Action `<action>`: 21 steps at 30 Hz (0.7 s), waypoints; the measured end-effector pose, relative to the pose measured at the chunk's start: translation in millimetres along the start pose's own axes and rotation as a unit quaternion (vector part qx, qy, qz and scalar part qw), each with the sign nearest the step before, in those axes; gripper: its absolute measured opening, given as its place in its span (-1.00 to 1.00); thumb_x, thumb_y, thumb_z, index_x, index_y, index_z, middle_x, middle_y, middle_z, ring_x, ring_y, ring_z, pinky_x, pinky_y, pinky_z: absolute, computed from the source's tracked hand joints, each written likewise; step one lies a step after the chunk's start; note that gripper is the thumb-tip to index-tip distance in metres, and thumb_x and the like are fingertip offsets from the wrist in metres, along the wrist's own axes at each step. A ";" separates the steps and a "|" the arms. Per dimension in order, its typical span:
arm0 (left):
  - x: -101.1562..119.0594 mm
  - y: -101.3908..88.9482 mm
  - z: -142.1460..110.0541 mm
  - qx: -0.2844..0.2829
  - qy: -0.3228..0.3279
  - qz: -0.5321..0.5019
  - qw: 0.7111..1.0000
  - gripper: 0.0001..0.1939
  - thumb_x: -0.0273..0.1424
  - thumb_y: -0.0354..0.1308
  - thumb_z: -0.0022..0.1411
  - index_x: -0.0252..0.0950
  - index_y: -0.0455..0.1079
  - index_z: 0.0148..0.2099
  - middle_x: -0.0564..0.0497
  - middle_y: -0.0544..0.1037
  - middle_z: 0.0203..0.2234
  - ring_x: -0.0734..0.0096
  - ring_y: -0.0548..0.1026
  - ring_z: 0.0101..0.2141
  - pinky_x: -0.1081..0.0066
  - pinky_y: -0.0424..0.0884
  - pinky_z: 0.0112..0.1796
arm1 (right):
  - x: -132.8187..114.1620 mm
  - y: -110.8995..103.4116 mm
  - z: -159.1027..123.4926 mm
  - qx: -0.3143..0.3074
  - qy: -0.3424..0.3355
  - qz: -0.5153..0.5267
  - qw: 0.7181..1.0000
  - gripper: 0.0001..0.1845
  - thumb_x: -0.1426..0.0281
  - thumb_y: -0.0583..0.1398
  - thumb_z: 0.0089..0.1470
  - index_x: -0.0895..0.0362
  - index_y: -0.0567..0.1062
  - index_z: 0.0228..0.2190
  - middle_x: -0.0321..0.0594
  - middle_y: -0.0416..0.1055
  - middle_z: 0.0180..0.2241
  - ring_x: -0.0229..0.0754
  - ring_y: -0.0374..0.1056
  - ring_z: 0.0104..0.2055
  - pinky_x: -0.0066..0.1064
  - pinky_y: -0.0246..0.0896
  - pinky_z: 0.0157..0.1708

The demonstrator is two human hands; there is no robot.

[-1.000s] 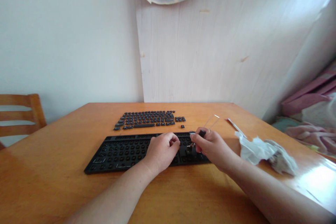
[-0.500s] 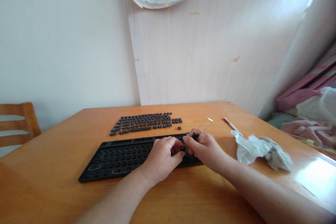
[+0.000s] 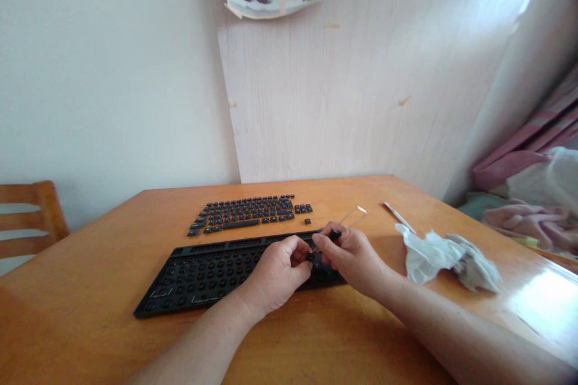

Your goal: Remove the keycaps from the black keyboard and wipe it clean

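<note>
A black keyboard (image 3: 212, 274) with its keycaps off lies across the table in front of me. Over its right part, my left hand (image 3: 285, 264) is closed, thumb and fingertips pinching a small black keycap (image 3: 309, 257). Close against it, my right hand (image 3: 350, 246) grips a wire keycap puller by its black handle (image 3: 335, 234). One wire loop (image 3: 361, 210) of the puller sticks out up and to the right, while its other end points at the keycap. My hands cover much of the keyboard's right side.
Behind the keyboard, loose black keycaps (image 3: 244, 210) are laid out in rows, with a single keycap (image 3: 307, 221) apart. On the right lie a white pen-like stick (image 3: 399, 217), crumpled white tissue (image 3: 427, 255) and a greyish cloth (image 3: 474, 264). A wooden chair (image 3: 45, 210) stands at left.
The view has shifted slightly. Both hands stay over the keyboard's right part, and the keycap between my left fingertips shows more clearly beside the puller's tip.
</note>
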State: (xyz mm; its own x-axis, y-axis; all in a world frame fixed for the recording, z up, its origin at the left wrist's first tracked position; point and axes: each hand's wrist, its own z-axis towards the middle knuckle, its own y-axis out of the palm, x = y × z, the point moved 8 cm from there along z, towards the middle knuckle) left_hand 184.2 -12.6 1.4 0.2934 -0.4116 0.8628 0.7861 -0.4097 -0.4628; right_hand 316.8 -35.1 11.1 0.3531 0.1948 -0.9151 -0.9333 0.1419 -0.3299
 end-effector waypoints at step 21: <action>-11.2 -13.7 3.6 0.026 -0.052 -0.079 0.995 -0.82 -0.40 0.21 0.11 -0.28 0.36 -0.20 0.13 0.45 -0.51 0.50 0.37 -0.46 0.50 0.28 -0.38 | -0.1 -33.7 13.3 0.092 -0.027 0.068 0.993 -0.61 0.07 0.20 0.09 0.12 0.34 -0.53 -0.37 0.32 -0.67 -0.35 0.16 -0.66 -0.50 0.03 -0.63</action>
State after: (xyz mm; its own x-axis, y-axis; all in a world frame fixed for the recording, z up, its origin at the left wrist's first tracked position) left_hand 172.0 0.6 -1.2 0.2153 -0.2582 0.9418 0.8535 -0.4189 -0.3099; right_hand 349.0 -27.0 25.5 0.2314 0.2754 -0.9331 -0.9468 0.2844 -0.1509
